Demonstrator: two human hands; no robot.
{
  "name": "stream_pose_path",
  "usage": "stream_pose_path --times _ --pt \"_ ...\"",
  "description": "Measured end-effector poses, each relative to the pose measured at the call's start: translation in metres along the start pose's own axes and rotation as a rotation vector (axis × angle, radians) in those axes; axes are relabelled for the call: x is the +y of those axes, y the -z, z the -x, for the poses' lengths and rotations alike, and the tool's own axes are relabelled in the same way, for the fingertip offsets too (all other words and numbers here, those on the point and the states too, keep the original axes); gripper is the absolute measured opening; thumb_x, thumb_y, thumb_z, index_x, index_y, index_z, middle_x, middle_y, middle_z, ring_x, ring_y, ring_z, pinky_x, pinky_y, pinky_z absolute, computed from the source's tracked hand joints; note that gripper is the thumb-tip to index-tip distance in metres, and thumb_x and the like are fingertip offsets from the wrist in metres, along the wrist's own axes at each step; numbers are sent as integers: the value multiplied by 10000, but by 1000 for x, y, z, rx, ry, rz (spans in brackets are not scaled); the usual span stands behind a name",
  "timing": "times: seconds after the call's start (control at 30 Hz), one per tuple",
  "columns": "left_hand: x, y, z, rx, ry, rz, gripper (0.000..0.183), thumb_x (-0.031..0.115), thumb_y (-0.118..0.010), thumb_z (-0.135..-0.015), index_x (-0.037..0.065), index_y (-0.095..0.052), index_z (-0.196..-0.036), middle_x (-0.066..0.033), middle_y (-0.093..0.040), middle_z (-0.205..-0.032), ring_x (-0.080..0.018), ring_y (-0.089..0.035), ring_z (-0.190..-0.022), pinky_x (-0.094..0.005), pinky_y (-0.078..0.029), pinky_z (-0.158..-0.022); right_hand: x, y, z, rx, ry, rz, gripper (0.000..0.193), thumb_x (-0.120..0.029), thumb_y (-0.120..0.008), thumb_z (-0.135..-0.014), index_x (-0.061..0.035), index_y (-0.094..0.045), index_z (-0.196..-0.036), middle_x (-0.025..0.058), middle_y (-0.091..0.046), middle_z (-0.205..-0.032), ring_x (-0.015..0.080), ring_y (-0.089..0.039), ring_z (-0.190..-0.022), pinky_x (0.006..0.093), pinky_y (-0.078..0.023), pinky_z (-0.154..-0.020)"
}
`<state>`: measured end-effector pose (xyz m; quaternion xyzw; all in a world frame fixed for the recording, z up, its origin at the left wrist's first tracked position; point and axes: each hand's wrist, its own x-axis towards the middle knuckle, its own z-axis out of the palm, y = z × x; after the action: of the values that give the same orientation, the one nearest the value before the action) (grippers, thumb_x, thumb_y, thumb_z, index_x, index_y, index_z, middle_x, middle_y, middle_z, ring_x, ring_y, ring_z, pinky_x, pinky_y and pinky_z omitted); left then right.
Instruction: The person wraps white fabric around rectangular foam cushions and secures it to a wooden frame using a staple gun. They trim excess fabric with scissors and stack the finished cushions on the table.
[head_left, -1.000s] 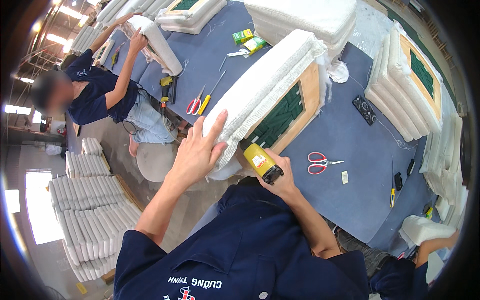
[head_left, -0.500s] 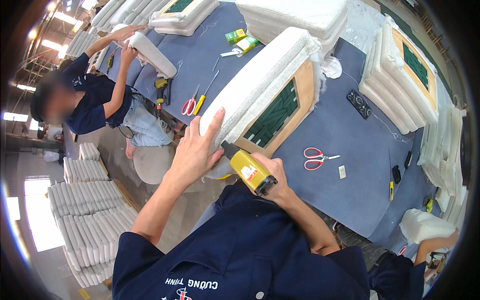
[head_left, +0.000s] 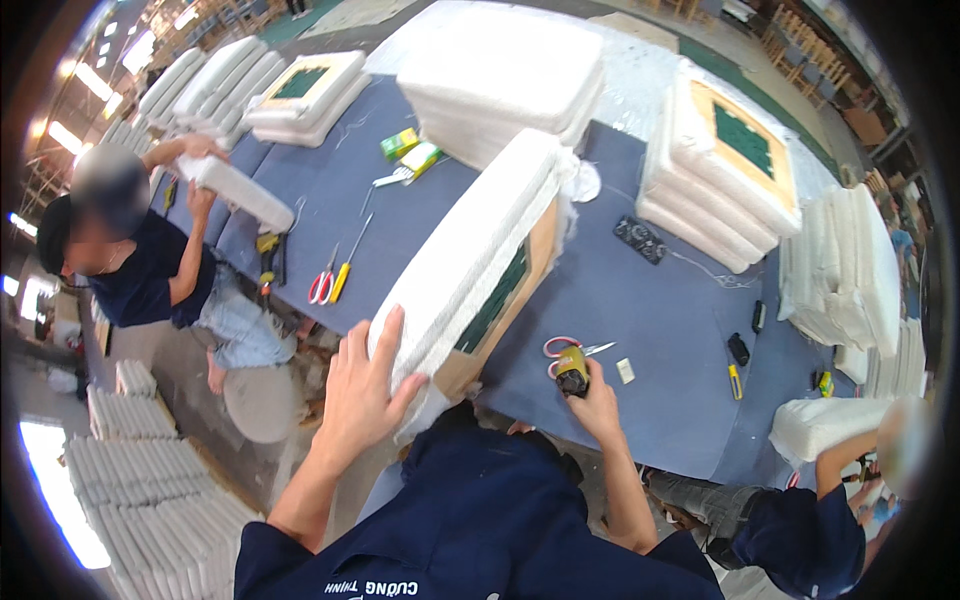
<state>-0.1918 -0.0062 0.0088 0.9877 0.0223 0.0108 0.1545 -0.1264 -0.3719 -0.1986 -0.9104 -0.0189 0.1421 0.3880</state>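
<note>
A white upholstered seat cushion (head_left: pixel 462 260) stands tilted on the blue-covered table, its wooden frame with dark green webbing facing right. My left hand (head_left: pixel 365 385) grips its near end, fingers along the white fabric and thumb at the edge by the frame. In my right hand (head_left: pixel 597 405) is a yellow and black staple gun (head_left: pixel 572 372), held over the table just right of the cushion and apart from it. Behind the gun, red-handled scissors (head_left: pixel 560 348) are partly covered by it. A small pale piece (head_left: pixel 625 371) lies beside them.
A tall white cushion stack (head_left: pixel 500 80) stands at the back, another stack (head_left: pixel 715 190) at right. Red scissors (head_left: pixel 322 287) and a yellow-handled screwdriver (head_left: pixel 341 283) lie left. A black phone (head_left: pixel 639 240) lies right. Co-workers handle cushions at left and right.
My right hand has drawn the staple gun away from the cushion's near corner, rightward over the scissors. My left hand stays on the cushion. The whole view has shifted.
</note>
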Motion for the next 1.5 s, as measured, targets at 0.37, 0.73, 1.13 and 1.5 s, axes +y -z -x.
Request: stream_pose_path --times 0.37,0.73,1.13,1.5 --pt "69 -77 -6 -329 -299 757 985 310 -801 -926 -65 -296 -1684 -294 -350 -1575 -425 -368 -1507 -484 -304 -1264 97 82 24 161 -50 -276 645 -304 -710 -1040 8 -502 -1565 239 -593 -1536 367 -592 -1404 472 -465 -1169" --pt "111 -122 8 -286 -349 871 1065 318 -784 -837 -58 -280 -1696 -297 -225 -1740 -431 -241 -1629 -495 -192 -1320 -85 224 24 535 679 -135 570 -349 -651 -1082 -1 -576 -1528 237 -526 -1634 399 -418 -1583 493 -304 -1301" --pt "93 -122 9 -162 -367 871 983 468 -752 -887 -48 -408 -1650 -299 -400 -1668 -421 -390 -1565 -478 -279 -1303 -31 97 -78 568 742 -191 706 -324 -549 -1112 10 -327 -1693 246 -286 -1768 434 -252 -1646 557 -202 -1332" --pt "-11 -240 -66 -729 538 1474 768 468 -584 -1044 -25 -459 -1619 -284 -487 -1613 -402 -455 -1519 -462 -309 -1288 32 83 81 -128 96 -971 711 -270 -654 -1119 -6 -312 -1684 161 -442 -1692 265 -479 -1529 395 -384 -1259"
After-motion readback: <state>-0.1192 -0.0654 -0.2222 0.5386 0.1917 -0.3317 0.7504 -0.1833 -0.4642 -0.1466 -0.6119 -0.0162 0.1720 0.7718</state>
